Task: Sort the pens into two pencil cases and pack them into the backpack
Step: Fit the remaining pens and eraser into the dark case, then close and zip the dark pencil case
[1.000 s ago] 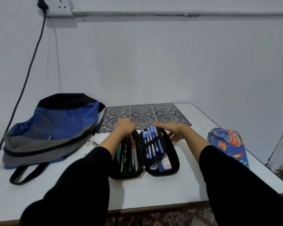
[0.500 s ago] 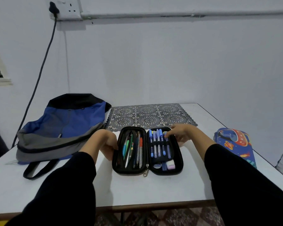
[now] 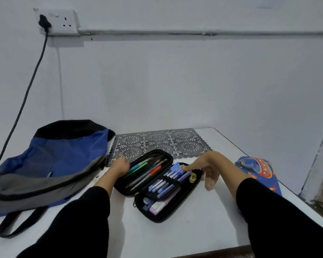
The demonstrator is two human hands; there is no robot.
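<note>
Gripping the far left rim of the open black pencil case [image 3: 183, 197], the left hand [image 3: 120, 167] had its fingers curled over the edge, its forearm reaching forward out of a black sleeve [image 3: 86, 216]. The right hand [image 3: 203, 167] was bent at the wrist above the case's other half, one straight fingertip touching the top ends of the blue pens [image 3: 168, 181] while its remaining fingers hung loose and held nothing. Those pens sat in a row under elastic bands in the right half, with a lilac eraser [image 3: 157, 206] below them and a small yellow item [image 3: 193, 177] beside them. The left half, tilted up slightly, held a green pen [image 3: 138, 167], an orange pen [image 3: 154, 169] and several darker ones. The case lay slantwise on the white counter [image 3: 194, 229], its far end touching a grey lace mat [image 3: 157, 142]. A blue rocket-print pencil case [image 3: 257, 170] lay closed near the right edge, and the blue, grey and black backpack [image 3: 50, 164] lay flat at the left, its strap trailing toward the near edge. On the pale wall behind, a black cable [image 3: 26, 94] ran down from a plug in a white socket [image 3: 63, 21], and a conduit [image 3: 194, 32] ran rightward.
</note>
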